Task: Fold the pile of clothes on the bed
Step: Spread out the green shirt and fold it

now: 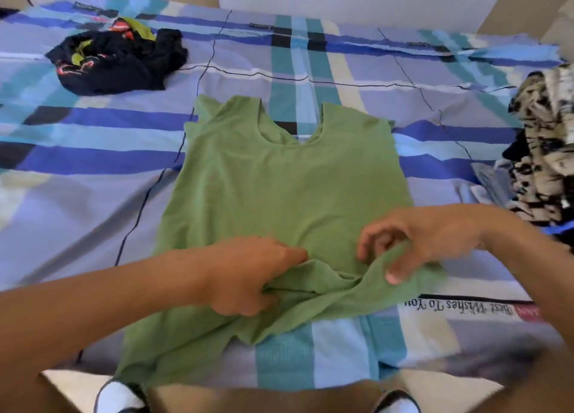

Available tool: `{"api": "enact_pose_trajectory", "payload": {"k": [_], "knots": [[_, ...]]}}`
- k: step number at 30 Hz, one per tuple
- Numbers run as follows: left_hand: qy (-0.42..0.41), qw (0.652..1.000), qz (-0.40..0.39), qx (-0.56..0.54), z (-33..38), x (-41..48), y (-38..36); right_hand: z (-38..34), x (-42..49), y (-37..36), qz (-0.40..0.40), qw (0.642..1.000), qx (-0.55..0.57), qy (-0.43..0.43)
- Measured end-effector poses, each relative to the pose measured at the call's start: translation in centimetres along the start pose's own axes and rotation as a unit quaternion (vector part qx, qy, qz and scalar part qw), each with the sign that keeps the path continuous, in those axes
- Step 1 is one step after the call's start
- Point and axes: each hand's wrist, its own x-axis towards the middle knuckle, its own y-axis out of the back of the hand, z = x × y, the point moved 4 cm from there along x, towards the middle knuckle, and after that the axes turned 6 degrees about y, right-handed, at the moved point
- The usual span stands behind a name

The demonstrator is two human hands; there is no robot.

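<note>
Green top (279, 189) spread on bed (93, 195); left hand (248, 276) and right hand (419, 241) pinch its near hem.

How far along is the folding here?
No folded item is in view. In hand: the green top lies spread out, left hand and right hand gripping its bunched lower part. Left: the crumpled dark garment and the patterned pile.

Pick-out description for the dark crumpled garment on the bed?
On the striped blue bed sheet, look far left, beyond the flat green top. The dark garment lies crumpled there, alone in being black with red and yellow-green patches.
</note>
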Motion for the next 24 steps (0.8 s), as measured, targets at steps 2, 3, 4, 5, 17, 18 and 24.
{"api": "enact_pose_trajectory", "payload": {"k": [2,3,4,5,17,18,24], "knots": [[-0.044,0.993,-0.042,-0.101,0.3,-0.9,0.2,-0.2,-1.7,-1.1,-0.107,0.993,0.038,-0.003],[-0.048,0.981,-0.095,-0.160,0.4,-1.2,0.1,-0.3,-2.3,-1.4,-0.154,0.986,0.064,-0.006],[-0.049,0.964,-0.157,-0.211,0.7,-1.6,0.1,-0.4,-3.0,-1.7,-0.178,0.980,0.089,-0.010],[-0.048,0.946,-0.206,-0.246,0.9,-1.9,0.0,-0.3,-3.3,-1.7,-0.177,0.979,0.103,-0.014],[0.121,0.957,0.183,-0.192,-12.8,4.9,4.6,3.5,3.1,8.4,0.460,0.885,0.073,0.024],[0.138,0.954,0.196,-0.181,-14.3,5.5,5.2,3.4,3.6,9.3,0.479,0.874,0.073,0.026],[0.268,0.933,0.230,-0.064,-25.0,11.8,9.6,5.2,8.9,18.2,0.529,0.845,-0.071,-0.031]]}}
